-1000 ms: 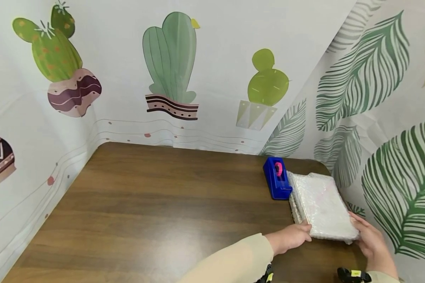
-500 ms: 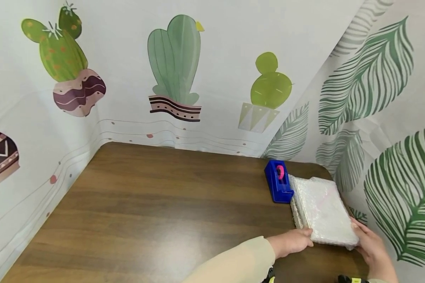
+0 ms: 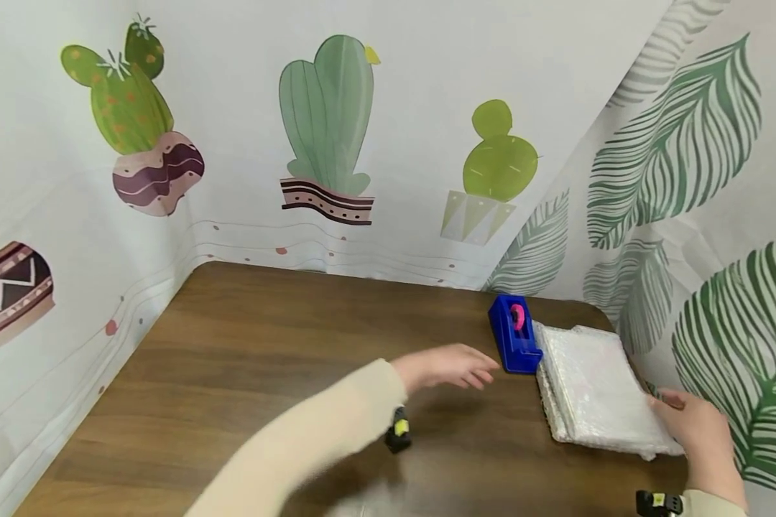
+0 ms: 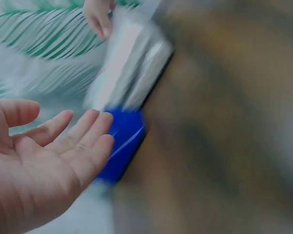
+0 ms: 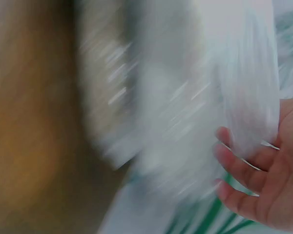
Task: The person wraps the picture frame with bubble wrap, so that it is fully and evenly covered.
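Observation:
My left hand (image 3: pixel 455 365) hovers above the table just left of a blue tape dispenser (image 3: pixel 520 355) with a pink core. In the left wrist view its fingers are spread and hold nothing, with the dispenser (image 4: pixel 127 136) beyond them. Right of the dispenser lies a stack of flat packages (image 3: pixel 601 388) in clear bubble wrap. At the stack's right edge, my right hand (image 3: pixel 695 424) pinches the loose wrap of the top package. The right wrist view shows the film (image 5: pixel 249 97) between thumb side and fingers; the packages are blurred there.
The brown wooden table (image 3: pixel 297 337) meets a cactus-print wall cloth (image 3: pixel 401 143) at the back. A leaf-print cloth (image 3: pixel 737 323) hangs close along the right side, behind the stack. A clear, shiny thing (image 3: pixel 362 508) shows at the bottom edge.
My left hand has let go of the package's near left corner and moved left and back, beside the dispenser. My right hand stays at the right edge. The view has shifted slightly.

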Demonstrator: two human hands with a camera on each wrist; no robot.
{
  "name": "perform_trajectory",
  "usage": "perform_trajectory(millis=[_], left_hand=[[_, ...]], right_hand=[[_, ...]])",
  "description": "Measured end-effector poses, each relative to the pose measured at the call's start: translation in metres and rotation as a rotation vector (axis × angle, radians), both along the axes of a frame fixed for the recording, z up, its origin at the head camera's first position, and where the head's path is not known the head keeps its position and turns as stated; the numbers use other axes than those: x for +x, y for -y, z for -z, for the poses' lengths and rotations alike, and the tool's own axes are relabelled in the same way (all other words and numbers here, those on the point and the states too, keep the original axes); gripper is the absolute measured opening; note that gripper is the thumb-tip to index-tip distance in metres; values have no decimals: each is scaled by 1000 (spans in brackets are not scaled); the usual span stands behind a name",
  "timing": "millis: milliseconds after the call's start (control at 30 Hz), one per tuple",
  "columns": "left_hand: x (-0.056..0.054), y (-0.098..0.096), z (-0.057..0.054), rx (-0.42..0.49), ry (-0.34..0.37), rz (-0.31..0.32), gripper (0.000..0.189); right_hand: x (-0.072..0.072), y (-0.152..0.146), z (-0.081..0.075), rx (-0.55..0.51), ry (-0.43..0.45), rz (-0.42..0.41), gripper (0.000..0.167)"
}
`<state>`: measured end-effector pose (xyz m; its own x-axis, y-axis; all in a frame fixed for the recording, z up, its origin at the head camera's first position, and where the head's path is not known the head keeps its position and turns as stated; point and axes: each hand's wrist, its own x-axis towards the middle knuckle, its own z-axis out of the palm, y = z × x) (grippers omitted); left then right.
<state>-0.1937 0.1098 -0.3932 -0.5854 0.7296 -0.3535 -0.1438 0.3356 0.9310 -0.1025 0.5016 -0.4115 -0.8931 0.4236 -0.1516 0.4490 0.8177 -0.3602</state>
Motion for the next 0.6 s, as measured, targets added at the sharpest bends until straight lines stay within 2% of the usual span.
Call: perform_trajectory(millis=[67, 133, 200, 300, 367, 400, 467, 533, 600], left_hand=[[-11, 30, -12, -31, -102, -30, 42], [-19, 62, -26, -84, -257, -39, 41], [-23, 93, -38, -156, -460, -49, 40], [-23, 139, -54, -290, -751, -85, 41], [-21, 167, -63, -396, -915, -139, 46], [-20, 180, -67, -452, -969, -176, 51], [-21, 203, -74, -562, -1061, -258, 62], [-24, 222, -79, -661, -1101, -353, 75], [-29, 237, -80, -730, -1107, -428, 86]], right_hand=[[-3, 22, -17, 63, -145, 19, 48], [-6, 50, -33, 88, -349, 46, 42], [-10, 79, -50, 100, -528, 43, 39], [-17, 120, -75, 75, -728, -10, 39], [-23, 142, -89, 42, -774, -84, 46], [-27, 152, -94, 32, -780, -128, 52], [-36, 168, -102, 24, -736, -212, 67], [-46, 183, -105, 39, -637, -285, 81], [-57, 199, -104, 73, -537, -344, 91]])
